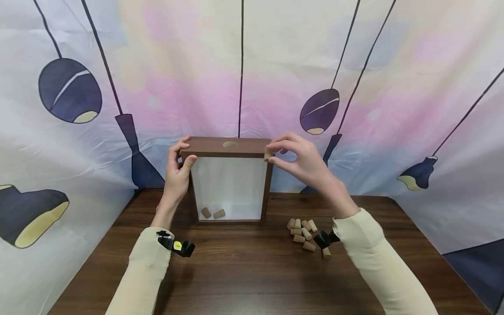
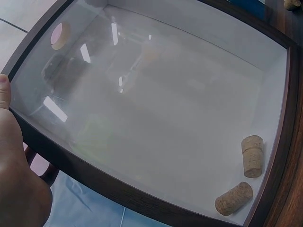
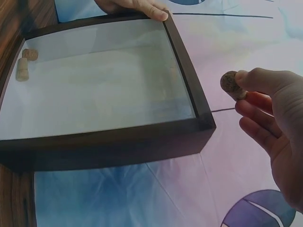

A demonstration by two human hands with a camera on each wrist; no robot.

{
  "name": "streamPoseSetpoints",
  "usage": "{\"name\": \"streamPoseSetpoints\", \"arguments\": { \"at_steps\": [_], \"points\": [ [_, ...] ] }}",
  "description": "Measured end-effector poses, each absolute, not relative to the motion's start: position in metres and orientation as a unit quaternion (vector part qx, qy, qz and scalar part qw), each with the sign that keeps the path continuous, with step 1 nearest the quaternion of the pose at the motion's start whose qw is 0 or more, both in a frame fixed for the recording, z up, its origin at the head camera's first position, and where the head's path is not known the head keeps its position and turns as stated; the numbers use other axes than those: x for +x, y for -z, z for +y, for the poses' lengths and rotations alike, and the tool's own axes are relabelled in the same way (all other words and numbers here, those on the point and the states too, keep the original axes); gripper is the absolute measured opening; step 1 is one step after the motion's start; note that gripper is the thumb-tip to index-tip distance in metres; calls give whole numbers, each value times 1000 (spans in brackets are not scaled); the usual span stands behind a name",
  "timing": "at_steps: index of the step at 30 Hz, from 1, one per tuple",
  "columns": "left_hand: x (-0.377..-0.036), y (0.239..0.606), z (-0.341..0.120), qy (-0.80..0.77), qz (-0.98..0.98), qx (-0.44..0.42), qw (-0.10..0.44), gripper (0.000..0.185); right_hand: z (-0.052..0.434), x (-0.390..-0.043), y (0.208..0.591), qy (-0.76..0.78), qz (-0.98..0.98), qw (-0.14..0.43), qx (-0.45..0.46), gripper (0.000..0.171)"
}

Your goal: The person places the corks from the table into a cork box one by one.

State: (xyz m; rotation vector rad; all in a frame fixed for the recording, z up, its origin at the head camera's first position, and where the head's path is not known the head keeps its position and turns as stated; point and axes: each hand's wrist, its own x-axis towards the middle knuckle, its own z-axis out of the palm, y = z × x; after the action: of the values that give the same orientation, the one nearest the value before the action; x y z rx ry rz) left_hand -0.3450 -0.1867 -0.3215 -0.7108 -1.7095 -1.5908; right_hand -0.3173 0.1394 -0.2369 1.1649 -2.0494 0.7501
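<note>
A dark wooden shadow box (image 1: pixel 230 146) with a glass front stands upright on the table, with a round hole (image 1: pixel 230 144) in its top. Two corks (image 1: pixel 212 213) lie inside on its floor, also seen as corks (image 2: pixel 244 177) and corks (image 3: pixel 23 64) in the wrist views. My left hand (image 1: pixel 178 168) grips the box's top left corner, the thumb (image 2: pixel 4 90) on the frame (image 2: pixel 142 201). My right hand (image 1: pixel 299 159) pinches a cork (image 1: pixel 268 154) just beside the box's top right corner; the cork (image 3: pixel 232 85) sits between thumb and fingers, apart from the frame (image 3: pixel 189 94).
A pile of several loose corks (image 1: pixel 304 234) lies on the dark wooden table (image 1: pixel 252 271) to the right of the box. A printed fabric backdrop (image 1: pixel 252 65) hangs close behind and around the table's sides.
</note>
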Motion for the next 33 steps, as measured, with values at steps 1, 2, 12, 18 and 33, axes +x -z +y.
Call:
{"name": "streamPoseSetpoints", "arguments": {
  "at_steps": [1, 2, 12, 18, 33],
  "points": [
    [-345, 321, -187, 612, -658, -273, 343, 33, 137, -318, 236, -287, -780, 329, 448, 24],
    [-345, 321, -186, 613, -658, -273, 343, 33, 135, -319, 235, -286, -779, 330, 449, 23],
    [-346, 325, -185, 609, -660, -278, 341, 32, 113, -326, 228, -294, -796, 301, 435, 22],
    [-346, 322, -184, 613, -653, -284, 342, 32, 98, -333, 216, -295, -812, 278, 421, 22],
    [-347, 323, -185, 606, -655, -289, 347, 32, 63, -354, 216, -304, -850, 200, 381, 18]
  ]
}}
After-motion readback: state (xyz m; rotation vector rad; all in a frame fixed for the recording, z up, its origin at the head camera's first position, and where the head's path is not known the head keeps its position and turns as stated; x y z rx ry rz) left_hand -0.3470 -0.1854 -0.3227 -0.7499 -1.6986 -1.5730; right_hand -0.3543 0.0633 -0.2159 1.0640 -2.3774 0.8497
